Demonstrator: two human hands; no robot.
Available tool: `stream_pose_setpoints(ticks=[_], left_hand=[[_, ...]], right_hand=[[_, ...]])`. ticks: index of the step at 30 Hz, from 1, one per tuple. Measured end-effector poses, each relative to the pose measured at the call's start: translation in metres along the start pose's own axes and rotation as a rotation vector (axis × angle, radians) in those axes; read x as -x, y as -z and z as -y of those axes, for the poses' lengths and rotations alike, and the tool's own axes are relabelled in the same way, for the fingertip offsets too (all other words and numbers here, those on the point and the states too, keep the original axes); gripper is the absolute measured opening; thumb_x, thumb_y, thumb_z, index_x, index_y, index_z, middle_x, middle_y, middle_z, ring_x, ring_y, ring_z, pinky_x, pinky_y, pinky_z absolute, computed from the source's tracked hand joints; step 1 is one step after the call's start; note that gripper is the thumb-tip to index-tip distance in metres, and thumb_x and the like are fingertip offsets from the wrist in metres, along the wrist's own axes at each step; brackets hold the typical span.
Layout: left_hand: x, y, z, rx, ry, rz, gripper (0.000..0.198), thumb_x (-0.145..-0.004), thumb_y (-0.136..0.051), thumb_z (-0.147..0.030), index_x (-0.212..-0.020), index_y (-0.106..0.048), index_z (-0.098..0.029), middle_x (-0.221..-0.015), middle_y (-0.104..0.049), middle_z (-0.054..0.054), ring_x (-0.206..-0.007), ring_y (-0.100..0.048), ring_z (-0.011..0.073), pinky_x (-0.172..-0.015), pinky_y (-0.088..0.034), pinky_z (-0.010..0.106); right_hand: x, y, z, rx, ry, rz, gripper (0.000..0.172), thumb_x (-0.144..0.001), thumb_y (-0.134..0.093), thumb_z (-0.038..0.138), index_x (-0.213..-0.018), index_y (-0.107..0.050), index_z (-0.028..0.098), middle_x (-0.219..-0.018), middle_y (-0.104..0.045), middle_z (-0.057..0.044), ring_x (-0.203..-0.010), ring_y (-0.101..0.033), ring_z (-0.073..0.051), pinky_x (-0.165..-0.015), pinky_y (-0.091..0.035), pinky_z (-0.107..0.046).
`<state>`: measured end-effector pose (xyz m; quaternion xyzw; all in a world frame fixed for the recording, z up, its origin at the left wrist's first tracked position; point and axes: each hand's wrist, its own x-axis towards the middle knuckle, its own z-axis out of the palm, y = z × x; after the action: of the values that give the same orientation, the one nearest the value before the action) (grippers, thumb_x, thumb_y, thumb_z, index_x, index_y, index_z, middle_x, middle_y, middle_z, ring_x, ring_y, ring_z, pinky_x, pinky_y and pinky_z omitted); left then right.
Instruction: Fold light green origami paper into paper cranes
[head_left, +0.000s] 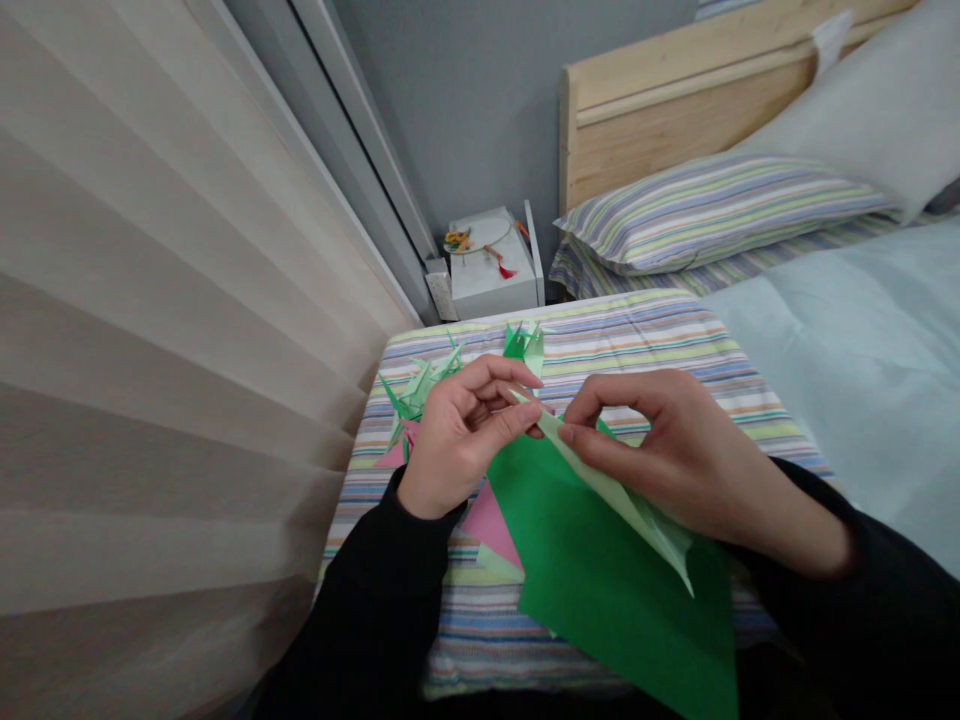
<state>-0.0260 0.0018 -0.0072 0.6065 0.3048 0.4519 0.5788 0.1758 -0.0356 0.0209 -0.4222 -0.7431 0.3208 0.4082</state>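
Head-worn camera, facing forward and down, close above left hand [461,440] and right hand [660,450]; bed [637,340] ahead.

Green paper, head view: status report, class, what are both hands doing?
Left hand pinching tip of pale green fold; right hand pinching its edge. Green paper lying partly over pink paper. Paper scraps beyond left hand.
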Motion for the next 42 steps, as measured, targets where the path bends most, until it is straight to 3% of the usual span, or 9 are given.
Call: stream_pose_setpoints(ticks=[4,8,11,15,22,33,42], left_hand=[[0.0008,-0.0004,0.0003,0.030,-0.010,-0.012,0.017,-0.087,-0.079,-0.023,-0.103,-0.072,-0.021,-0.082,-0.074,0.001,-0.072,-0.071,0.0099,-0.066,-0.054,0.017],[0.0004,0.0000,0.0013,0.030,0.027,-0.038,0.020,-0.085,-0.080,-0.024,-0.103,-0.072,-0.021,-0.082,-0.075,0.001,-0.072,-0.070,0.0102,-0.065,-0.053,0.017],[-0.0012,-0.0007,0.0015,0.031,0.053,-0.031,0.017,-0.083,-0.082,-0.025,-0.096,-0.073,-0.019,-0.077,-0.073,0.000,-0.068,-0.068,0.0097,-0.064,-0.053,0.018],[-0.0029,-0.0018,0.0008,0.020,0.010,-0.008,0.008,-0.084,-0.081,-0.024,-0.086,-0.075,-0.018,-0.078,-0.069,0.000,-0.067,-0.064,0.0078,-0.065,-0.051,0.018],[-0.0021,-0.0022,-0.0002,-0.023,-0.115,0.003,0.009,-0.090,-0.075,-0.025,-0.084,-0.076,-0.018,-0.082,-0.066,0.002,-0.072,-0.061,0.0097,-0.064,-0.049,0.021],[-0.0030,-0.0044,0.0004,-0.046,-0.085,-0.127,0.015,-0.083,-0.082,-0.031,-0.082,-0.076,-0.018,-0.075,-0.067,0.001,-0.060,-0.061,0.0094,-0.058,-0.052,0.021],[-0.0024,-0.0050,-0.0005,0.013,-0.106,-0.094,0.012,-0.086,-0.079,-0.028,-0.080,-0.076,-0.018,-0.078,-0.066,0.001,-0.062,-0.060,0.0077,-0.057,-0.050,0.019]], right_hand=[[0.0008,-0.0023,-0.0013,0.082,0.118,-0.042,0.019,-0.087,-0.065,0.010,-0.071,-0.064,0.021,-0.064,-0.065,0.006,-0.061,-0.059,-0.011,-0.064,-0.043,-0.026],[0.0025,-0.0056,-0.0044,0.137,0.206,-0.077,0.019,-0.086,-0.065,0.007,-0.074,-0.062,0.021,-0.066,-0.063,0.007,-0.062,-0.058,-0.011,-0.087,-0.044,-0.034],[0.0036,-0.0076,-0.0062,0.159,0.236,-0.105,0.019,-0.085,-0.065,0.006,-0.075,-0.061,0.020,-0.067,-0.062,0.007,-0.064,-0.057,-0.011,-0.096,-0.041,-0.038],[0.0037,-0.0084,-0.0068,0.177,0.259,-0.115,0.019,-0.085,-0.065,0.005,-0.075,-0.059,0.020,-0.067,-0.062,0.007,-0.063,-0.056,-0.011,-0.097,-0.041,-0.040],[0.0042,-0.0073,-0.0057,0.184,0.277,-0.114,0.018,-0.086,-0.064,0.007,-0.076,-0.058,0.021,-0.067,-0.061,0.007,-0.063,-0.056,-0.011,-0.101,-0.040,-0.041],[0.0061,-0.0083,-0.0034,0.226,0.261,-0.110,0.017,-0.087,-0.062,0.009,-0.077,-0.058,0.022,-0.069,-0.063,0.006,-0.067,-0.061,-0.013,-0.104,-0.039,-0.043],[0.0053,-0.0095,-0.0043,0.220,0.233,-0.133,0.017,-0.086,-0.063,0.010,-0.075,-0.058,0.022,-0.068,-0.064,0.005,-0.065,-0.059,-0.013,-0.103,-0.039,-0.045]])
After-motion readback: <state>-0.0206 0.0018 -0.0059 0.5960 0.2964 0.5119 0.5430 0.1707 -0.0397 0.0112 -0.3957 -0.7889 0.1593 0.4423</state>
